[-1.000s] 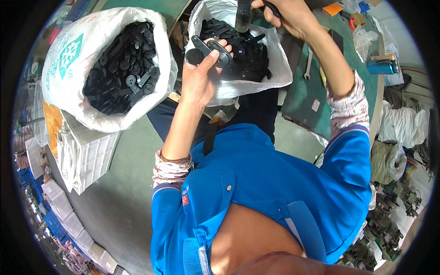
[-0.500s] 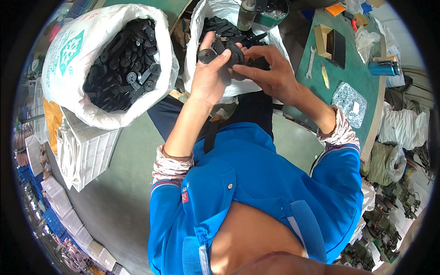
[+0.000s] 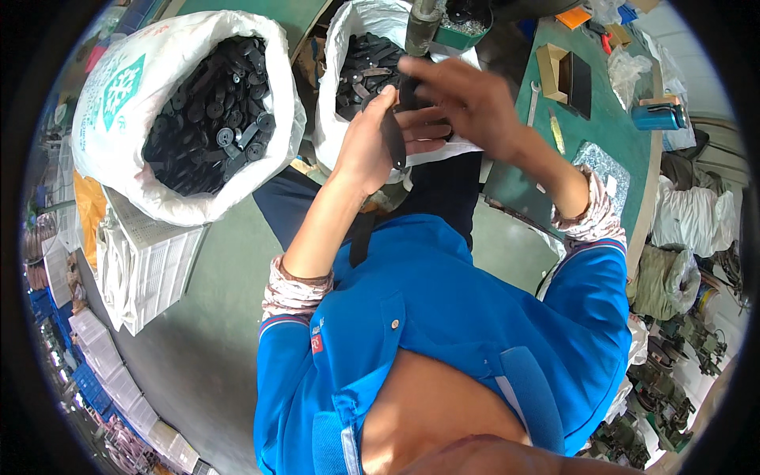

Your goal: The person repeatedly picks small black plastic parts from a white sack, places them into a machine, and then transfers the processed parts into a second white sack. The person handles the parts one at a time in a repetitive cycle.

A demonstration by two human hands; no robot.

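Observation:
My left hand (image 3: 368, 146) is closed around a black flat part (image 3: 393, 141) with a rounded end and a small hole. The thumb presses on it, while the fingers reach out to the right beneath. Just right of it, my right hand (image 3: 475, 107) is smeared by motion, its fingertips near another dark piece. Whether those fingers grip anything is unclear. Both hands are over the near side of a white sack (image 3: 326, 119) holding loose black parts (image 3: 366, 67). A grey metal post (image 3: 423, 28) stands just beyond my right fingers.
On the left, a larger white sack (image 3: 111, 119) is full of black parts with round ends. White crates (image 3: 162, 261) stand below it. A green bench on the right carries a wrench (image 3: 533, 103), a yellow cutter (image 3: 556, 131), an open box (image 3: 552, 71) and a blue bottle (image 3: 659, 117).
My hands have moved apart slightly from working together on the black parts. The flat part in my left hand now points down toward me, and my right hand has lifted toward the post.

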